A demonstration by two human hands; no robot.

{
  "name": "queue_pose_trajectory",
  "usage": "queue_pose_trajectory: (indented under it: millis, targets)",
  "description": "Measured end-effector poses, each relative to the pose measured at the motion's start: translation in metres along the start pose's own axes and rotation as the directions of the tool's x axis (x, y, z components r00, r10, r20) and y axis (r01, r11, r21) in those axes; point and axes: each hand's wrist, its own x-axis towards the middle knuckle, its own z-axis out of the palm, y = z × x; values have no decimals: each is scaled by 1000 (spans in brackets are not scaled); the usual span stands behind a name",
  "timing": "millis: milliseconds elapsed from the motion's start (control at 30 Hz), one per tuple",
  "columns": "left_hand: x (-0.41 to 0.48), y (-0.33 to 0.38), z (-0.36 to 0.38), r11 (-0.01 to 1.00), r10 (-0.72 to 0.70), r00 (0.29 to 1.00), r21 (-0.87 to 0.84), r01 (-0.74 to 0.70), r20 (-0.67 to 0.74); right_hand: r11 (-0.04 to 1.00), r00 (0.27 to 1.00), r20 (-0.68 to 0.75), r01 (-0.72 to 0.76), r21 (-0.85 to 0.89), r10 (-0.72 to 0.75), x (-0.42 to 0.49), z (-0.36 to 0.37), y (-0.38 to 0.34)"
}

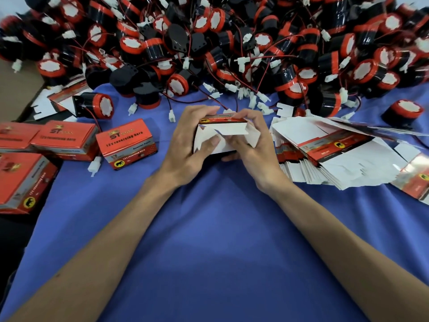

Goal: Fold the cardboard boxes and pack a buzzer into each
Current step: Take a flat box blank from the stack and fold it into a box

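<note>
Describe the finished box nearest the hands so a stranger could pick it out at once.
Start at the blue cloth and look to its left side, where closed red boxes cluster. The one meant is the rightmost box, nearest the left hand. Only it has a white connector lying by its front left corner.
</note>
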Motion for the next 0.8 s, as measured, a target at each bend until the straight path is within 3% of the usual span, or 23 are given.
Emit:
queue_pose_trajectory:
  millis: [133, 267, 500, 667, 800]
  targets:
    - [0, 0, -1, 987, -92, 995, -138, 85, -45, 999, 997, 60, 38, 7, -38, 1, -1, 0]
    - [1, -1, -2, 987, -102, 989, -134, 87, -108, 993, 978, 209, -23, 114, -2, -1, -5, -3]
    - [3, -3, 3, 999, 40, 995, 37, -36, -86, 998, 993, 115, -31, 62, 23, 0, -2, -3]
    - [4, -4, 4, 996, -46, 995, 75, 53, -92, 992, 993, 118, -32, 121, 17, 1, -4, -5]
    - [4, -3, 4, 994, -96, 994, 57, 98, -46, 995, 999, 40, -3, 95, 0, 2, -3, -1]
